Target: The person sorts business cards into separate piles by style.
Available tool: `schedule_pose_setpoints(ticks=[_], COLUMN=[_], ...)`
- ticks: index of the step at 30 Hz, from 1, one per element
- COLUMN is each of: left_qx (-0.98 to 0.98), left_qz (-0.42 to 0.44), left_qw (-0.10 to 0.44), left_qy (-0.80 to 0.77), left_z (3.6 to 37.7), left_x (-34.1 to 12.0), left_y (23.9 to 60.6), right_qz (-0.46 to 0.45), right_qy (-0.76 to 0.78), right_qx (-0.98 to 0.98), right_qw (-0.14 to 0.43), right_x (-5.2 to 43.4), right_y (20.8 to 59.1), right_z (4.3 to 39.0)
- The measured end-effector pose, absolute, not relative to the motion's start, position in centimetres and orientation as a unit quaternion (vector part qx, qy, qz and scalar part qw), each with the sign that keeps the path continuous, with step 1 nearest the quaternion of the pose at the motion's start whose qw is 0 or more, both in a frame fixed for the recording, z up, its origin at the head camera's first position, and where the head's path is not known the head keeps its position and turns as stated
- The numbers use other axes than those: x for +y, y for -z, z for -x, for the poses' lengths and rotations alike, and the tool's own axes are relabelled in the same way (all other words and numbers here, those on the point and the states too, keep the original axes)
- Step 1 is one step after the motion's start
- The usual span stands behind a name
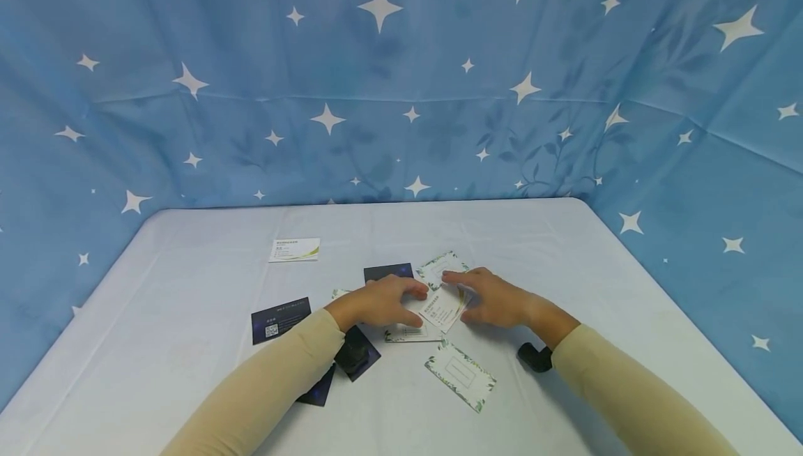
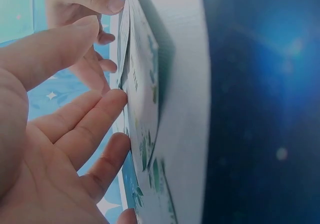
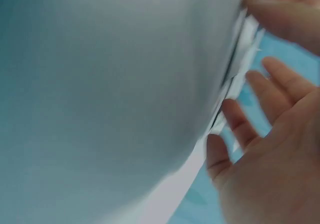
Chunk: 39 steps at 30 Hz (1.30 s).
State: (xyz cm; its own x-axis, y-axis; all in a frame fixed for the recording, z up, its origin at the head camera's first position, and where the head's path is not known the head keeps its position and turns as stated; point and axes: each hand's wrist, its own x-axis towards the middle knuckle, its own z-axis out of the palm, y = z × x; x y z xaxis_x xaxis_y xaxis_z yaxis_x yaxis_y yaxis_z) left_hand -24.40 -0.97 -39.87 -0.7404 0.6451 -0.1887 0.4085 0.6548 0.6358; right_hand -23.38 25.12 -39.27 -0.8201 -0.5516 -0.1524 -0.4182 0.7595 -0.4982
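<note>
A white business card (image 1: 444, 308) with a yellow-green curve lies in the middle, overlapping leaf-bordered cards around it. My left hand (image 1: 383, 300) is at its left side, fingers spread and loosely bent. In the left wrist view, those fingertips (image 2: 119, 98) are right at the edge of a leaf-bordered card (image 2: 142, 74). On the other side my right hand (image 1: 498, 299) reaches in, its thumb and fingers apart around the white card's right edge. One leaf-bordered card (image 1: 439, 266) sits just beyond the white card, another (image 1: 408, 335) partly under it.
A separate leaf-bordered card (image 1: 461, 374) lies nearer me. Dark cards are scattered on the left, one (image 1: 281, 318) with a QR code, another (image 1: 387, 272) behind my left hand. Farther back is a white card (image 1: 295, 249). A starry blue curtain (image 1: 401, 93) hangs behind the white table (image 1: 188, 289).
</note>
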Motion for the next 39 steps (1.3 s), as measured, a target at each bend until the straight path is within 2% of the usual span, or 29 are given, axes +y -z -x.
schedule_pose_setpoints(ticks=[13, 20, 24, 29, 35, 39], left_qx=[0.888, 0.888, 0.891, 0.901, 0.921, 0.921], left_qz=[-0.292, -0.290, -0.289, -0.289, -0.278, -0.274], left_qw=[0.202, 0.204, 0.198, 0.175, 0.119, 0.111], left_qy=[-0.293, -0.294, -0.290, -0.272, -0.245, -0.254], left_z=[24.3, 24.1, 24.1, 23.9, 24.0, 24.2], left_x=[-0.8, -0.6, -0.4, -0.4, -0.8, -1.8], left_y=[39.9, 39.8, 39.6, 39.7, 39.5, 38.9], right_qz=[0.256, 0.240, 0.262, 0.280, 0.252, 0.238], right_qy=[0.224, 0.216, 0.223, 0.233, 0.265, 0.283], right_qx=[0.935, 0.938, 0.932, 0.927, 0.928, 0.928], right_qw=[0.104, 0.123, 0.110, 0.090, 0.064, 0.054], right_x=[25.0, 25.5, 25.4, 25.0, 24.3, 23.8], right_y=[39.5, 39.7, 39.6, 39.2, 38.5, 38.2], right_z=[23.7, 23.6, 23.6, 23.2, 22.9, 22.8])
